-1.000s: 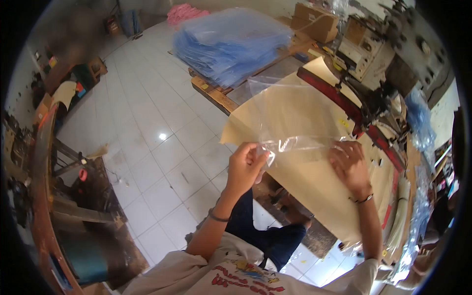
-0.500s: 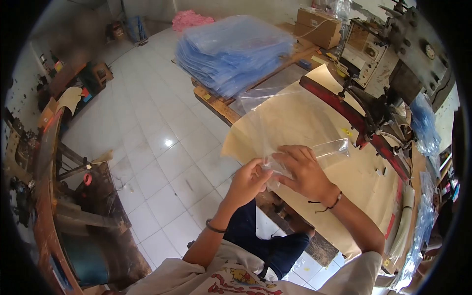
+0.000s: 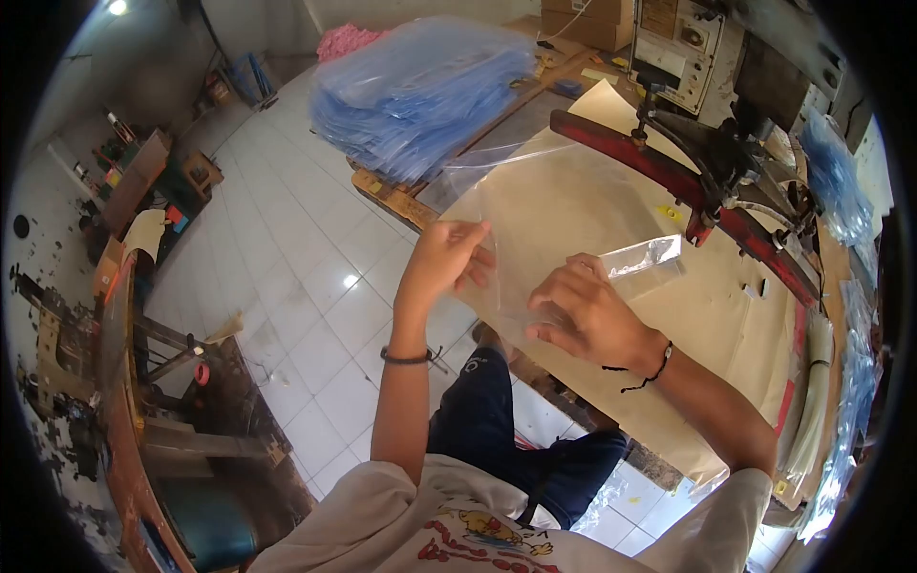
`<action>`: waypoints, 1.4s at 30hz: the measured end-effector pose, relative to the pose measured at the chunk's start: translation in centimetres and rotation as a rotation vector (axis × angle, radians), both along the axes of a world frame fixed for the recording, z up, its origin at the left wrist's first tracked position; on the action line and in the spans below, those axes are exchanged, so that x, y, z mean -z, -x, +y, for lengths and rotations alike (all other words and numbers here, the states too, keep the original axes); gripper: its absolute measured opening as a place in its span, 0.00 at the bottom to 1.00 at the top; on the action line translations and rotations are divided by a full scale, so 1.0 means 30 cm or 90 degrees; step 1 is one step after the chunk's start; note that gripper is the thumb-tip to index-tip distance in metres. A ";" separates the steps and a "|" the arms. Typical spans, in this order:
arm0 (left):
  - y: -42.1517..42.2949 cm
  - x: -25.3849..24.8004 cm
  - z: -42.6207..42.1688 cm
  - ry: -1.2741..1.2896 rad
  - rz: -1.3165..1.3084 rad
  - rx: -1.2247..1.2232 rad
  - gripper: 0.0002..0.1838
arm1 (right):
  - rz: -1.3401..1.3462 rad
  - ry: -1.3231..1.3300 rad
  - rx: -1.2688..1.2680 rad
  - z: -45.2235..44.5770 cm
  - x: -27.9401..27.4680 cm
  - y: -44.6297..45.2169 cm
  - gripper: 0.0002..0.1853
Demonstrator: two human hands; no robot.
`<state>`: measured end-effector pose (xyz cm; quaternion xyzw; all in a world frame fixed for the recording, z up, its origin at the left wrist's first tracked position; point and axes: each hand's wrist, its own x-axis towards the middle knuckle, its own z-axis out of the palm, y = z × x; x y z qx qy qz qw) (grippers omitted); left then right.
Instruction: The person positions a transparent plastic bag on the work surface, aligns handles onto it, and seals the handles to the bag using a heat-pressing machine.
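Observation:
A clear plastic sheet (image 3: 559, 205), possibly a bag, lies over brown paper (image 3: 659, 353) on the workbench. My left hand (image 3: 447, 263) is at the sheet's left edge, thumb and forefinger closed on it, the other fingers loosely bent. At the sheet's near side, my right hand (image 3: 587, 310) has its fingers curled with the thumb below them, on the plastic; the exact grip is partly hidden. Beside the right hand, a shiny folded strip of clear plastic (image 3: 645, 263) catches the light. Beyond the sheet runs the red bar (image 3: 635, 158) of a black-armed press.
A tall stack of bluish plastic sheets (image 3: 411, 100) stands at the bench's far left. A machine with a dial (image 3: 678, 57) and a cardboard box (image 3: 587, 21) are behind. Pale strips (image 3: 812, 392) lie at the right edge. A wooden table (image 3: 119, 382) is at far left.
My left hand has moved up and left along the sheet's edge, away from the right hand. My right hand has curled its fingers more. The view has shifted slightly.

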<state>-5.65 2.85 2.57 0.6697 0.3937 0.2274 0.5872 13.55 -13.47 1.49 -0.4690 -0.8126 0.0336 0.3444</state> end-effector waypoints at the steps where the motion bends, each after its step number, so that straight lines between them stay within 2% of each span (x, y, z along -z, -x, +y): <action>1: -0.012 0.003 0.014 0.016 -0.017 -0.016 0.25 | 0.001 0.010 0.005 -0.002 -0.001 0.000 0.16; 8: -0.035 0.052 0.033 0.020 -0.100 -0.025 0.20 | -0.011 0.021 0.019 -0.005 0.007 0.000 0.11; 11: -0.042 0.084 0.032 -0.086 -0.040 -0.072 0.17 | 0.021 0.044 0.025 -0.008 0.003 -0.001 0.10; 14: -0.067 0.089 -0.032 -0.318 0.002 -0.148 0.18 | 0.040 0.052 0.026 -0.004 0.007 -0.002 0.10; 17: -0.085 0.117 -0.089 -0.476 0.151 -0.164 0.17 | 0.030 0.045 0.034 0.003 0.011 0.001 0.10; 20: -0.066 0.203 -0.073 -0.737 0.093 -0.153 0.16 | 0.013 0.078 0.068 0.010 0.000 0.011 0.10; 23: -0.018 0.184 -0.086 -0.648 0.167 -0.050 0.22 | 0.064 0.141 0.096 0.013 -0.016 0.017 0.11; 26: 0.000 0.179 -0.156 -0.609 0.135 -0.021 0.27 | 0.051 0.142 0.110 0.021 -0.026 0.030 0.12; 29: -0.011 0.250 -0.162 -0.574 0.064 -0.012 0.33 | 0.031 0.146 0.133 0.026 -0.014 0.030 0.12; 32: -0.020 0.276 -0.184 -0.559 0.051 -0.046 0.33 | 0.020 0.141 0.138 0.024 -0.022 0.031 0.12; 35: -0.023 0.312 -0.211 -0.508 -0.038 -0.067 0.29 | 0.024 0.169 0.138 0.024 -0.022 0.028 0.12; 42: 0.022 0.306 -0.339 -0.440 -0.112 -0.161 0.18 | 0.028 0.157 0.134 0.011 -0.022 0.012 0.13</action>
